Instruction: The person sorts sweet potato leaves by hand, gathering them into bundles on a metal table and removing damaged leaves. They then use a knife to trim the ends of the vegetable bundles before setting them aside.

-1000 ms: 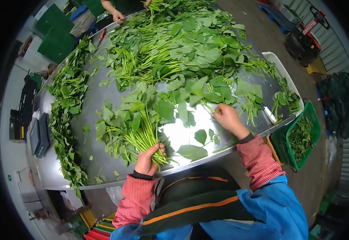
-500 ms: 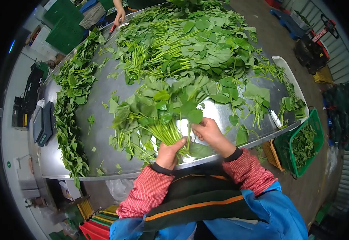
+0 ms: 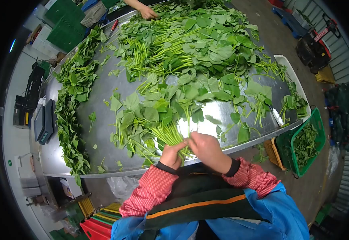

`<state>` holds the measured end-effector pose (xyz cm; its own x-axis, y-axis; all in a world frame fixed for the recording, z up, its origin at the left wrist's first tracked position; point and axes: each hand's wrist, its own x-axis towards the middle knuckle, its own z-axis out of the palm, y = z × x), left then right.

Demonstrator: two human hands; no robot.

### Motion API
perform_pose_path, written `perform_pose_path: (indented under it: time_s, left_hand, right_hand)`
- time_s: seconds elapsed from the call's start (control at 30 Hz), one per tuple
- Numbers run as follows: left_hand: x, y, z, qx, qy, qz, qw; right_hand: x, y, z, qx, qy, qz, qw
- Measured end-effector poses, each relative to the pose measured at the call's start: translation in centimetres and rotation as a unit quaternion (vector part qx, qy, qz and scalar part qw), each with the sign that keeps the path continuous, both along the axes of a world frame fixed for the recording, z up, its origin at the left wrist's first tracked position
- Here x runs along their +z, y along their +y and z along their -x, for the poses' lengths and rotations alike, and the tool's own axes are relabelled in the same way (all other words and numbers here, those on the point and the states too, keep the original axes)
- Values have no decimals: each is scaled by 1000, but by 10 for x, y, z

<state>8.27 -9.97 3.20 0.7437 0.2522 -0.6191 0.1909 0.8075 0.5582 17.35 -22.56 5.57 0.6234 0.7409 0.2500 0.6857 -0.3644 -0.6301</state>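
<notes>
My left hand (image 3: 171, 155) is closed round the stems of a bunch of leafy greens (image 3: 162, 130), held just above the near edge of the metal table (image 3: 102, 138). The leaves fan out away from me, over the tabletop. Right beside it, my right hand (image 3: 207, 149) is closed with its back towards me. Its fingertips meet the left thumb at the stems, around a single leafy stem (image 3: 188, 118). Those fingertips are partly hidden.
A large heap of greens (image 3: 190, 44) covers the far table, where another person's hand (image 3: 147, 13) reaches in. A row of greens (image 3: 72, 104) lines the left side, beside a scale (image 3: 44, 122). A white-handled tool (image 3: 277, 117) lies right, near a green crate (image 3: 320, 132).
My right hand has moved down and left to meet my left hand at the stems. The other person's hand has left the red-handled tool and moved right onto the heap.
</notes>
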Motion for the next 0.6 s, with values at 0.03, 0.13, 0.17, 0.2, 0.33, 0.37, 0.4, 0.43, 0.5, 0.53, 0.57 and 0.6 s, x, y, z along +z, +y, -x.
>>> perform_pose_path:
  time_s: [0.03,0.13,0.17,0.2,0.33,0.37,0.4,0.43,0.5,0.53,0.57,0.6]
  left_hand:
    - [-1,1,1,2,3,9,1000]
    - [2,7,2,11,13,9,1000]
    - [3,9,2,15,15,8,1000]
    - [4,11,3,9,-12,-2,1000]
    - [15,13,18,-31,-65,-35,997]
    - [17,13,21,-43,-76,-46,995]
    - [19,13,25,-55,-87,-57,993]
    - [17,13,27,-64,-93,-71,991]
    - [18,13,32,-77,-84,-64,991]
    - [21,12,34,-84,-80,-60,991]
    - [30,10,33,-86,-82,-57,991]
    - [32,11,33,-95,-80,-68,990]
  right_hand:
    - [7,-3,8,56,13,-20,998]
    - [25,-15,35,283,-100,-69,951]
    - [23,-18,42,295,25,-121,948]
    - [21,-19,45,299,148,-170,927]
    - [11,-15,0,-140,510,-181,829]
    - [-16,-17,-18,-126,500,-156,842]
    - [-18,-17,-19,-94,492,-123,856]
    - [-20,-18,-18,-62,483,-88,869]
    - [-22,-12,-11,2,428,-65,901]
    - [-16,-5,-7,6,413,-50,910]
    - [-4,2,-5,10,395,-36,918]
    - [6,8,-3,16,379,-22,925]
